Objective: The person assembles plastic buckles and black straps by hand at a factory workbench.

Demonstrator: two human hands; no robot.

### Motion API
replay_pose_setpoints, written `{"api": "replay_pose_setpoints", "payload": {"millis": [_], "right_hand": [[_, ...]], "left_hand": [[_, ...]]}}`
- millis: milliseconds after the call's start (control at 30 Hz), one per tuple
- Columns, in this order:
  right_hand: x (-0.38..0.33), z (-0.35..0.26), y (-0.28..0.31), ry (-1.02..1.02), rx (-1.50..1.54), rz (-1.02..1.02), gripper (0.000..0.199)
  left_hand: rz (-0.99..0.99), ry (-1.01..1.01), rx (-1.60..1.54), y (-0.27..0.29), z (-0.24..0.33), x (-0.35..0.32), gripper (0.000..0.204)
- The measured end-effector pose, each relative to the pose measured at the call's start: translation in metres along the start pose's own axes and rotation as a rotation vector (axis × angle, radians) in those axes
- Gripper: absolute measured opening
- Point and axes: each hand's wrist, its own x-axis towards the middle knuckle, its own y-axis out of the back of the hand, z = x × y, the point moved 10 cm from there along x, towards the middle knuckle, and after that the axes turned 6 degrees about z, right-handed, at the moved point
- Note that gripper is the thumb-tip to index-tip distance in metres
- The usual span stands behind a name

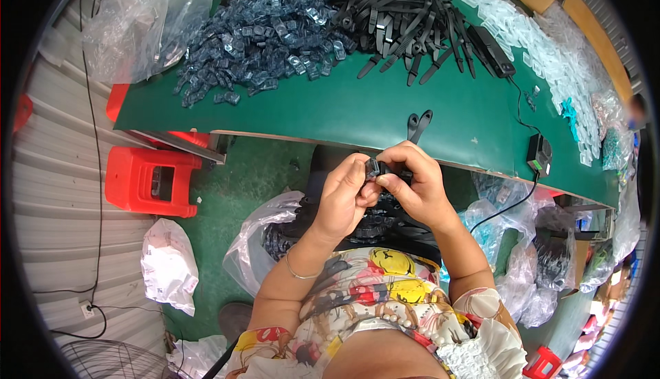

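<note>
Above my lap, just in front of the table edge, both hands meet at the fingertips. My left hand (344, 197) is closed, pinching a small dark translucent plastic piece (372, 166). From the other side, my right hand (417, 183) is closed on a small black part (385, 169), mostly covered by its fingers. Just beyond my right hand, two black strap ends (420, 126) lie at the table edge; whether they join the held part is hidden. At the back of the table sit a heap of similar dark translucent pieces (254, 42) and a pile of black straps (405, 25).
Clear plastic pieces (550, 56) spread along the right side of the green table (309, 107). A black adapter box (540, 153) with a cable sits by the front edge. A red stool (151, 181) stands left. Plastic bags (529, 269) crowd below right; another bag (258, 241) lies near my lap.
</note>
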Motion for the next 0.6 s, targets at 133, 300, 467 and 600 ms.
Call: {"api": "replay_pose_setpoints", "payload": {"millis": [133, 300, 467, 600], "right_hand": [[-0.005, 0.014, 0.001, -0.082, 0.077, 0.016, 0.021], [-0.002, -0.002, -0.007, 0.080, -0.256, 0.014, 0.014], [-0.003, 0.028, -0.010, -0.202, 0.177, -0.083, 0.005], [-0.009, 0.026, -0.020, -0.336, 0.521, -0.191, 0.006]], "left_hand": [[0.090, -0.031, 0.288, 0.014, 0.003, -0.001, 0.024], [0.153, -0.417, 1.026, 0.008, 0.035, -0.007, 0.011], [0.103, -0.566, 1.176, -0.004, 0.048, -0.013, 0.012], [0.005, -0.526, 1.079, -0.001, 0.049, -0.013, 0.014]]}}
